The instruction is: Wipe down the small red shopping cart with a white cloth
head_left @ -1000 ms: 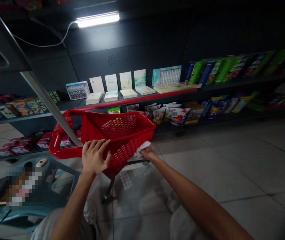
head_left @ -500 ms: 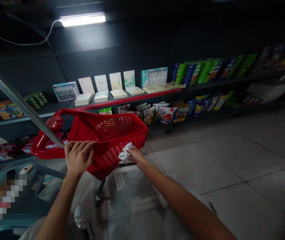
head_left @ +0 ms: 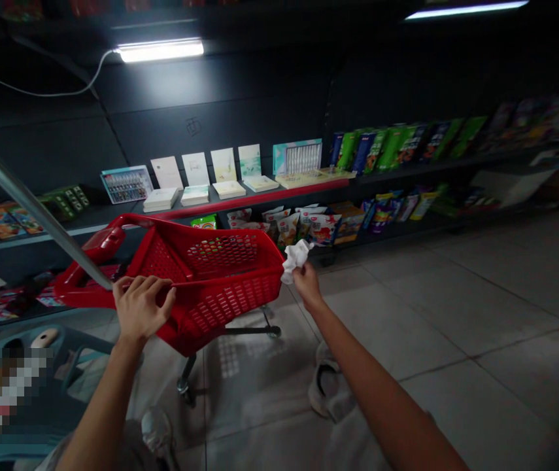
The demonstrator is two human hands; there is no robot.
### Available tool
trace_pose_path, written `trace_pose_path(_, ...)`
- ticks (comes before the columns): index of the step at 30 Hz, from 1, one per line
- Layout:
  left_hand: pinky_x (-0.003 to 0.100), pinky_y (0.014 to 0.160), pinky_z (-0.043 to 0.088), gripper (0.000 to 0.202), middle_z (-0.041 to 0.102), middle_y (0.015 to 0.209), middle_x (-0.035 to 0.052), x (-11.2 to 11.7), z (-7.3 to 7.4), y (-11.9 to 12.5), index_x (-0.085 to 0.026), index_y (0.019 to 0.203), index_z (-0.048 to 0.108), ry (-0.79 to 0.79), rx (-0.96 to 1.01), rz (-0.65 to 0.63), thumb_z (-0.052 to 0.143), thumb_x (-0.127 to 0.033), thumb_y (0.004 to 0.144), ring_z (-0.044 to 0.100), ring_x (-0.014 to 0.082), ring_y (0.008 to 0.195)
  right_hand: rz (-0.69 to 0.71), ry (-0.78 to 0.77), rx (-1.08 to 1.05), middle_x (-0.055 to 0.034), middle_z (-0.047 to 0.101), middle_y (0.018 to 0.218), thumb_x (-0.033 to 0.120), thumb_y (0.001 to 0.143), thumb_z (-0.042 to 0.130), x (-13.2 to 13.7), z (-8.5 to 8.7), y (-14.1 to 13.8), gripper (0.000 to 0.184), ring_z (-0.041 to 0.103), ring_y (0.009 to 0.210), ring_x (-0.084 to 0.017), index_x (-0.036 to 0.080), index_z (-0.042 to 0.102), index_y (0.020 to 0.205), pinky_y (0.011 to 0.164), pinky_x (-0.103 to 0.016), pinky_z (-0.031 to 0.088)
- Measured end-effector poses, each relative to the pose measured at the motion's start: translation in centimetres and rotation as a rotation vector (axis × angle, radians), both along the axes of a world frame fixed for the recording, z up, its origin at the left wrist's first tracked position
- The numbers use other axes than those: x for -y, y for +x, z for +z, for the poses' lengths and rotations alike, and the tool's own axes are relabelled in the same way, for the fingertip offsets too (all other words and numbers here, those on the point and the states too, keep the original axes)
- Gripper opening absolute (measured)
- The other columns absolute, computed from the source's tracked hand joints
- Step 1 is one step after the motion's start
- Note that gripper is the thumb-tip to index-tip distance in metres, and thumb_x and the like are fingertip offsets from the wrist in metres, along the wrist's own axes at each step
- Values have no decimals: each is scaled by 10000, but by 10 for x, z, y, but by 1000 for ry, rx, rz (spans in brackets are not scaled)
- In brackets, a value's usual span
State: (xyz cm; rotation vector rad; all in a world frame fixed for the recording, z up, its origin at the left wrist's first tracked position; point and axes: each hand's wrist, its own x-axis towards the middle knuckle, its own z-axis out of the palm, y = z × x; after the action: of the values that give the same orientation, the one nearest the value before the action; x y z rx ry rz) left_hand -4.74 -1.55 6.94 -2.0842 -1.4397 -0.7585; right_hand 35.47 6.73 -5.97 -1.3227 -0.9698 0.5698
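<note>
My left hand (head_left: 142, 307) grips the near rim of a red plastic shopping trolley (head_left: 233, 307), whose mesh basket tilts on a metal wheeled frame. My right hand (head_left: 307, 286) is raised just past the basket's far corner, apart from it. Its fingers pinch a crumpled white cloth or tissue (head_left: 295, 260). I cannot tell which of the two it is.
Long dark shelves (head_left: 254, 196) hold cards, boxes and snack packets ahead. A slanted metal pole (head_left: 29, 209) crosses the upper left. A teal plastic stand (head_left: 83, 347) with a pixelated object sits at the lower left. Tiled floor (head_left: 431, 307) spreads to the right.
My right hand has moved up and to the right, lifting the white cloth away from the basket's side. The left hand keeps its hold on the rim, and the view has shifted slightly.
</note>
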Motion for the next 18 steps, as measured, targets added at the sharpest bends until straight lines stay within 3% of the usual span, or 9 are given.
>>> trace_pose_path(5,555,1155,280,263,780,918,41,-10,0,-17,-257,909,758,-9,44,-25,563,-426,954,644,288,1068,-24,-5,191,-33,670,800,379,762,494,9,9,-5,311,553,704,-175,173,647,937,665,-274,433)
trace_pose_path(8,608,1240,199,270,746,1181,76,-16,-9,-26,-239,957,760,45,70,27,533,-385,969,526,332,1332,-33,-46,219,-47,695,853,381,798,473,14,8,-14,347,588,752,-189,176,670,996,713,-282,443)
trace_pose_path(10,676,1260,102,288,627,1416,98,-18,-18,-24,-232,1070,753,72,106,75,498,-328,977,338,366,1507,-52,-127,186,-65,726,933,374,804,486,15,0,-20,378,630,817,-205,179,676,1067,755,-291,465)
trace_pose_path(13,732,1250,38,382,491,1562,98,-14,-36,-3,-251,1296,675,9,99,17,475,-257,971,182,367,1583,-13,-267,104,-72,750,1003,349,799,518,19,-19,-31,402,672,880,-216,186,673,1133,759,-284,491)
trace_pose_path(16,715,1267,46,451,543,1514,88,-4,-56,36,-277,1406,594,-140,-18,-217,491,-267,967,311,339,1537,82,-392,96,-52,754,952,304,786,564,33,-42,-46,372,693,848,-201,200,678,1125,691,-253,492)
trace_pose_path(18,668,1286,122,548,579,1445,115,1,-67,61,-243,1508,485,-220,-26,-301,509,-292,962,439,313,1446,134,-456,115,-37,740,842,271,740,636,49,-55,-59,308,695,775,-197,204,697,1034,635,-242,477)
